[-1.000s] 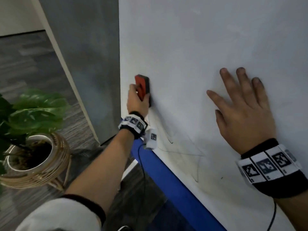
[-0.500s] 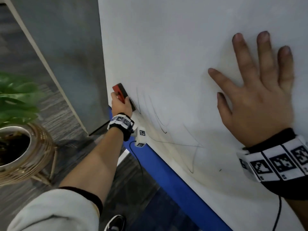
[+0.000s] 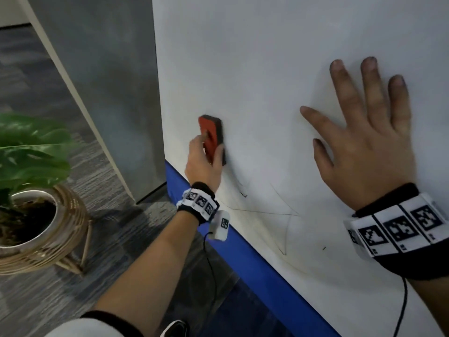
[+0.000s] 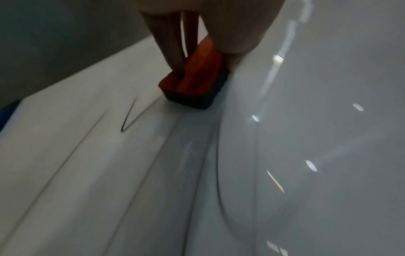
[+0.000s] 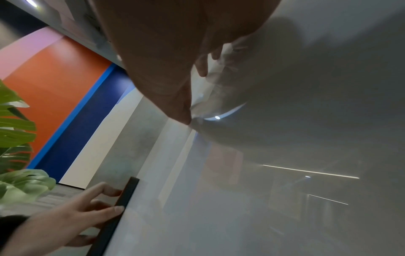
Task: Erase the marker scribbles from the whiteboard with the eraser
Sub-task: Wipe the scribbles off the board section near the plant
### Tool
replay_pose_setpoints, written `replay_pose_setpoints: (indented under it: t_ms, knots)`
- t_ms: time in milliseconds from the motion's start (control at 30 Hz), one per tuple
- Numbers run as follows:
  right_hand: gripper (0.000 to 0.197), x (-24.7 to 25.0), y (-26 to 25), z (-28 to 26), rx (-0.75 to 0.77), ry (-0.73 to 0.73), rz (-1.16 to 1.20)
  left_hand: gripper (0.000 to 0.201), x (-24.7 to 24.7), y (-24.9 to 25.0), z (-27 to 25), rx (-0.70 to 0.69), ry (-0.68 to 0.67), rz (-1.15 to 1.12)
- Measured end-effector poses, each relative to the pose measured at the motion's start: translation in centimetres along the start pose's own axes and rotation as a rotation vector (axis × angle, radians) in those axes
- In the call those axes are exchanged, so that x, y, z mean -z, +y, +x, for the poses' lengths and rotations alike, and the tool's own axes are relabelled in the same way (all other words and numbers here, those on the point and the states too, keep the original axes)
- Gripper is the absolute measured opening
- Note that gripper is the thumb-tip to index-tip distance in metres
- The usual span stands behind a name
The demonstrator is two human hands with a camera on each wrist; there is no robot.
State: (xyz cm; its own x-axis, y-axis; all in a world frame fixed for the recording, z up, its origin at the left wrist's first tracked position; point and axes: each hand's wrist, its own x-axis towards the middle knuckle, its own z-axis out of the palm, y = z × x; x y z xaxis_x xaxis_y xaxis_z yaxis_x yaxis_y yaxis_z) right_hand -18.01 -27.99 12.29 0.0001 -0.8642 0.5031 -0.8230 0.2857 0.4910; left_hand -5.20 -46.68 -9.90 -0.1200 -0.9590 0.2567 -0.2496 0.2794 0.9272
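My left hand (image 3: pixel 204 161) grips a red eraser (image 3: pixel 211 138) with a dark felt pad and presses it flat on the whiteboard (image 3: pixel 267 69), near its lower left corner. In the left wrist view the eraser (image 4: pixel 195 81) sits between my fingers and thumb. Thin black marker scribbles (image 3: pixel 274 212) run below and to the right of the eraser, down toward the blue bottom edge; one dark stroke (image 4: pixel 129 117) shows in the left wrist view. My right hand (image 3: pixel 364 142) lies flat on the board, fingers spread, right of the scribbles. From the right wrist view the eraser (image 5: pixel 122 202) appears edge-on.
A blue strip (image 3: pixel 243 259) runs along the board's bottom edge. A grey panel (image 3: pixel 104 81) stands left of the board. A potted plant in a woven basket (image 3: pixel 41 229) stands on the grey floor at the left. A shoe (image 3: pixel 175 329) shows at the bottom.
My left hand slid the eraser down to the scribbles near the left edge, then back up and slightly right. Strokes beside the eraser have gone. The right hand stays flat on the board.
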Motion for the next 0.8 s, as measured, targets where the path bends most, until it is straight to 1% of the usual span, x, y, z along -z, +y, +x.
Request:
replay_pose_setpoints:
  t_ms: [67, 133, 167, 233, 267, 300, 333, 400, 467, 533, 567, 600, 667, 733, 800]
  knots:
    - [0.048, 0.0, 0.0, -0.1, 0.006, -0.004, -0.010, 0.038, 0.2, -0.7, 2.9, 0.147, 0.082, 0.035]
    - [0.047, 0.0, 0.0, -0.2, 0.011, -0.004, -0.023, 0.038, 0.3, -2.1, 4.9, 0.228, 0.082, 0.090]
    - [0.046, 0.0, 0.0, -0.2, 0.013, -0.001, -0.031, 0.038, 0.1, -3.8, 5.5, 0.281, 0.069, 0.099]
    - [0.045, -0.1, 0.1, -0.3, 0.017, 0.004, -0.045, 0.038, -0.4, -7.4, 5.3, 0.502, -0.033, 0.057]
    - [0.045, -0.1, 0.1, -0.3, 0.020, 0.004, -0.050, 0.041, -0.9, -9.1, 4.3, 0.627, -0.100, 0.026]
    - [0.045, -0.2, 0.1, -0.3, 0.023, 0.003, -0.054, 0.042, -1.4, -10.5, 2.9, 0.721, -0.154, -0.001]
    - [0.046, -0.3, 0.1, -0.4, 0.025, 0.005, -0.057, 0.043, -1.9, -11.3, 1.2, 0.766, -0.193, 0.010]
    - [0.046, -0.4, 0.2, -0.4, 0.028, 0.011, -0.066, 0.043, -2.9, -11.2, -1.9, 0.778, -0.236, 0.072]
    - [0.046, -0.4, 0.3, -0.4, 0.035, 0.010, -0.071, 0.042, -3.2, -9.5, -3.6, 0.768, -0.218, 0.059]
    - [0.046, -0.3, 0.4, -0.4, 0.037, 0.004, -0.067, 0.039, -2.9, -7.6, -3.2, 0.691, -0.137, 0.038]
    - [0.046, -0.3, 0.3, -0.4, 0.030, 0.003, -0.065, 0.037, -2.6, -6.6, -2.6, 0.617, -0.083, 0.036]
    - [0.046, -0.3, 0.2, -0.4, 0.022, 0.005, -0.064, 0.035, -2.3, -5.3, -2.2, 0.510, -0.037, 0.036]
    - [0.046, -0.2, -0.1, -0.4, 0.002, 0.008, -0.064, 0.033, -1.8, -2.0, -2.6, 0.224, 0.028, 0.047]
    - [0.047, -0.3, -0.5, -0.3, -0.013, 0.010, -0.059, 0.032, -1.8, 1.1, -4.7, -0.063, 0.020, 0.056]
    - [0.048, -0.3, -0.7, -0.3, -0.019, 0.008, -0.051, 0.032, -2.3, 2.8, -7.5, -0.291, -0.017, 0.086]
